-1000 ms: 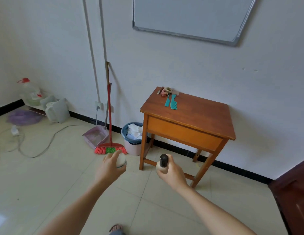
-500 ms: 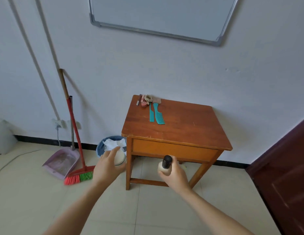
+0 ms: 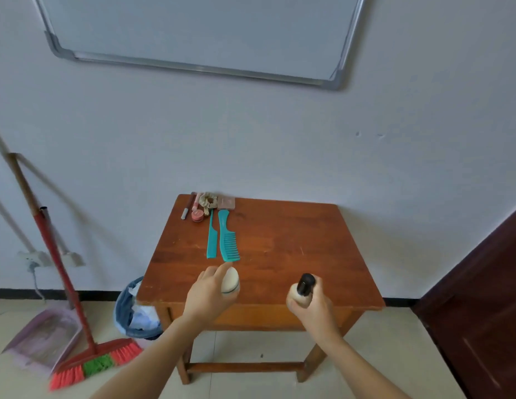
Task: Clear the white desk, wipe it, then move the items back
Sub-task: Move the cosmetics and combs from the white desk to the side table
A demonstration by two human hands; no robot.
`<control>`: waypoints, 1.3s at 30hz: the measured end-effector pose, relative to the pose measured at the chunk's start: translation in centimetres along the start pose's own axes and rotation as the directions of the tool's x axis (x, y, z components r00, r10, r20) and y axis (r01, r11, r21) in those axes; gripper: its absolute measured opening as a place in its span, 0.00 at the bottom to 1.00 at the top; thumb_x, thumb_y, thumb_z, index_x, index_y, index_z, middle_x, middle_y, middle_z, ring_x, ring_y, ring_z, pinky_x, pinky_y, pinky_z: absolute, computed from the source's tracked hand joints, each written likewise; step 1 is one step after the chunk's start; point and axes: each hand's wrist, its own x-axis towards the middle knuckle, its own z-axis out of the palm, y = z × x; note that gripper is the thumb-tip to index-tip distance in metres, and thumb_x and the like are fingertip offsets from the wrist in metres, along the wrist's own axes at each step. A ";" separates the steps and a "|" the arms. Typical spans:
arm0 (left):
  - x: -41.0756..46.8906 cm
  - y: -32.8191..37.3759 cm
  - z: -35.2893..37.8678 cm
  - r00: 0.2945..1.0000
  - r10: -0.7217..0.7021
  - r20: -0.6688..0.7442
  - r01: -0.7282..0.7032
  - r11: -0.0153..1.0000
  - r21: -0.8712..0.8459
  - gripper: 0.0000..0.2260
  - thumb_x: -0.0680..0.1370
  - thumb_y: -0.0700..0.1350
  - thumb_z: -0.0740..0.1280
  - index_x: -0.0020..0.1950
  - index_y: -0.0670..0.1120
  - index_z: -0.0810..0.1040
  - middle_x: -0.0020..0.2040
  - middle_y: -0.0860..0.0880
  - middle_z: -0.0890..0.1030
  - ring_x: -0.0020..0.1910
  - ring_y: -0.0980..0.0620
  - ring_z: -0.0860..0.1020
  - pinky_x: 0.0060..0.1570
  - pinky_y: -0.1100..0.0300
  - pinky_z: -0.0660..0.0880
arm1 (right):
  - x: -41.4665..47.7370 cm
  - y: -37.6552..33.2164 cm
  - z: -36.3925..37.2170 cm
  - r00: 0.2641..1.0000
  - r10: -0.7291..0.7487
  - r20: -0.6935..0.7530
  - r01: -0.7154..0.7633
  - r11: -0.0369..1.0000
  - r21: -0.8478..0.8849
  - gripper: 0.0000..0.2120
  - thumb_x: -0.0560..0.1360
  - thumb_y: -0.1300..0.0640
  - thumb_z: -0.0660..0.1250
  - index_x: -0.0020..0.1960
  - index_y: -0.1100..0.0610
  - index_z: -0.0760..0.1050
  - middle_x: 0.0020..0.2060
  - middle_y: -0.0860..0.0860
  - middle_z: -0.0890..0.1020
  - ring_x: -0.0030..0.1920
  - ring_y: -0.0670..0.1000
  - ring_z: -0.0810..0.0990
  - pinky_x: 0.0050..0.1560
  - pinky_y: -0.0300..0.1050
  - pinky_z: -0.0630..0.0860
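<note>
My left hand [image 3: 209,295] grips a cream egg-shaped container [image 3: 230,281] over the front of a small brown wooden table [image 3: 294,249]. My right hand [image 3: 314,308] holds a beige bottle with a black cap [image 3: 303,289] above the table's front edge. On the table's far left lie two teal combs [image 3: 223,240], a pink round compact [image 3: 197,215], a pen [image 3: 188,205], a scrunchie [image 3: 208,200] and a small pink case [image 3: 226,203]. The white desk is out of view.
A blue bin with paper [image 3: 136,311] stands left of the table. A red broom [image 3: 87,361] and a pink dustpan [image 3: 43,341] lean at the wall on the left. A whiteboard [image 3: 199,33] hangs above. A dark door [image 3: 481,306] is at right.
I have come closer to the wooden table and turned right. Both hands, each still holding its item, have moved from in front of the table to over its front part.
</note>
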 end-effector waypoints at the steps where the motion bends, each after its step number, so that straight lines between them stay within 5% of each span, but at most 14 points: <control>1: 1.2 0.5 0.7 1.000 0.003 0.010 -0.003 1.000 0.002 0.27 0.73 0.55 0.67 0.70 0.53 0.62 0.63 0.52 0.72 0.59 0.55 0.70 0.51 0.63 0.73 | 1.2 0.1 -0.3 1.000 -0.009 0.003 0.009 1.000 -0.019 0.12 0.74 0.56 0.62 0.49 0.48 0.59 0.30 0.45 0.70 0.33 0.48 0.72 0.35 0.42 0.67; 4: 3.6 1.3 2.5 0.999 -0.024 0.045 0.024 1.000 0.006 0.27 0.74 0.56 0.66 0.70 0.54 0.61 0.65 0.53 0.70 0.61 0.55 0.70 0.52 0.63 0.74 | 4.1 0.4 -1.0 1.000 -0.012 -0.006 0.012 0.998 -0.063 0.15 0.74 0.55 0.64 0.52 0.46 0.58 0.32 0.45 0.74 0.36 0.48 0.76 0.33 0.38 0.66; 12: 11.0 1.4 4.7 0.991 0.051 0.127 -0.058 0.997 0.046 0.28 0.74 0.58 0.64 0.71 0.55 0.60 0.65 0.54 0.71 0.62 0.55 0.69 0.56 0.62 0.72 | 9.3 0.2 -0.1 0.997 0.075 -0.013 -0.075 0.997 -0.025 0.20 0.72 0.54 0.69 0.60 0.53 0.66 0.40 0.48 0.79 0.42 0.49 0.79 0.44 0.40 0.74; 27: 30.2 -0.5 5.8 0.988 0.074 0.136 -0.098 0.979 0.176 0.26 0.75 0.54 0.64 0.70 0.50 0.62 0.62 0.46 0.72 0.61 0.46 0.69 0.56 0.54 0.70 | 19.6 -1.6 3.1 0.952 0.272 -0.139 -0.260 0.960 0.100 0.20 0.69 0.56 0.71 0.56 0.50 0.64 0.37 0.43 0.76 0.40 0.49 0.77 0.44 0.45 0.73; 34: 33.3 -1.0 6.1 0.987 -0.014 0.158 -0.021 0.975 0.220 0.25 0.74 0.50 0.64 0.70 0.47 0.62 0.63 0.42 0.70 0.62 0.42 0.67 0.59 0.50 0.68 | 22.7 -1.3 2.6 0.973 0.210 -0.098 -0.207 0.978 0.035 0.21 0.70 0.57 0.71 0.58 0.54 0.65 0.39 0.48 0.78 0.41 0.50 0.77 0.41 0.43 0.73; 39: 34.2 -1.2 6.5 0.990 -0.043 0.138 0.008 0.971 0.241 0.25 0.75 0.50 0.64 0.70 0.47 0.61 0.62 0.42 0.70 0.62 0.43 0.67 0.56 0.50 0.70 | 24.5 -0.8 2.7 0.982 0.168 -0.091 -0.165 0.986 0.037 0.21 0.69 0.58 0.72 0.58 0.54 0.66 0.37 0.42 0.76 0.38 0.43 0.76 0.35 0.31 0.69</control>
